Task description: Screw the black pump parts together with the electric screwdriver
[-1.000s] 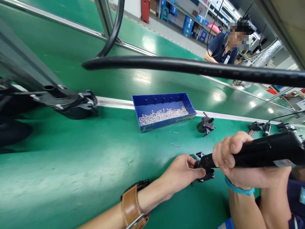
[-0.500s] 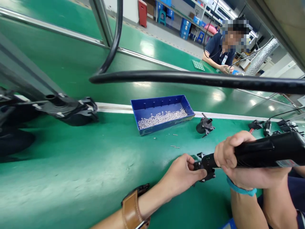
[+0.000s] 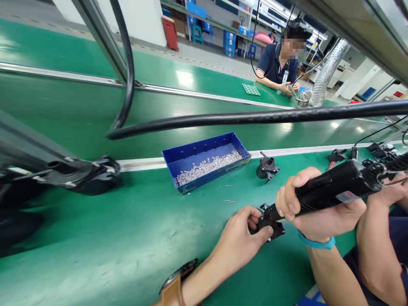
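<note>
Right fingers: closed round black cylindrical screwdriver | pale rectangular label: unreadable | left fingers: pinching black plastic part

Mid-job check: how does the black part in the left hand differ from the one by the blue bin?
The held part is gripped by the left hand, with the black tool in the right hand meeting it; the free part beside the blue bin stands untouched on the bench.
The held part is largely hidden by hand and tool; the free part shows almost whole, its short tube pointing up.
Both are black.
</note>
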A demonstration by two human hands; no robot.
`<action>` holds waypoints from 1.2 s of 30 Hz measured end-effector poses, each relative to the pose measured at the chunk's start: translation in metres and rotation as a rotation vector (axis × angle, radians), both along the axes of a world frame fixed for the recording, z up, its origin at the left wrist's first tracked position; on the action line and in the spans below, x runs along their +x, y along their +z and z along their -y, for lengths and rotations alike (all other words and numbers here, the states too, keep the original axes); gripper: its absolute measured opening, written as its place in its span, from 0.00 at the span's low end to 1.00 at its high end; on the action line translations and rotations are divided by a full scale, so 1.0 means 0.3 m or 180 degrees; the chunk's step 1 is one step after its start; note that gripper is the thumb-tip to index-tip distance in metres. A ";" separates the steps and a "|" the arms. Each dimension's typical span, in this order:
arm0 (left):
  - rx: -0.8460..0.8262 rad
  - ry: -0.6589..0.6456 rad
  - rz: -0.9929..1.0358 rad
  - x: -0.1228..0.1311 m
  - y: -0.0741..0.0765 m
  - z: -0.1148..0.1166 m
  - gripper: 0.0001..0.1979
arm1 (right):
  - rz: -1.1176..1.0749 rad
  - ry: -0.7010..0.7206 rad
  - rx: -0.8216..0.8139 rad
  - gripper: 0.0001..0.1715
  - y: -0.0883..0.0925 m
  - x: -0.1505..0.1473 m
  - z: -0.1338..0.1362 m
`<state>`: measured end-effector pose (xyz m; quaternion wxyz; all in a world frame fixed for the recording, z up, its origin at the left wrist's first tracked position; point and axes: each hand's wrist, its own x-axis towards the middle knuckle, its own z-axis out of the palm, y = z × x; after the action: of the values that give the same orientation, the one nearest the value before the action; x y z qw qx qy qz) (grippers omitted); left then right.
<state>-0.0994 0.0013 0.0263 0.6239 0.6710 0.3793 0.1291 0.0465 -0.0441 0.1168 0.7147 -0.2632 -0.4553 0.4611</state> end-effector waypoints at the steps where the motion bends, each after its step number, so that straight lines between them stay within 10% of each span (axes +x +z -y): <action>1: -0.0009 0.0004 -0.0005 0.000 0.000 0.000 0.12 | -0.0006 -0.0004 0.0012 0.36 -0.002 0.000 -0.001; 23: 0.0020 0.0055 0.0161 -0.006 -0.012 0.017 0.10 | 0.0672 0.0525 -0.0054 0.31 -0.052 0.038 -0.005; 31: 0.2678 0.0371 -0.1659 -0.195 0.000 -0.139 0.15 | 0.0021 0.0490 -0.0229 0.40 -0.039 0.009 -0.001; 36: 0.3073 0.0411 -0.3052 -0.315 -0.050 -0.204 0.20 | -0.0171 0.0445 -0.0237 0.36 -0.023 -0.002 -0.021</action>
<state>-0.1940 0.0625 0.0113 0.0088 0.8331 0.5529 0.0094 0.0459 -0.0378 0.1098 0.6825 -0.2447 -0.4357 0.5334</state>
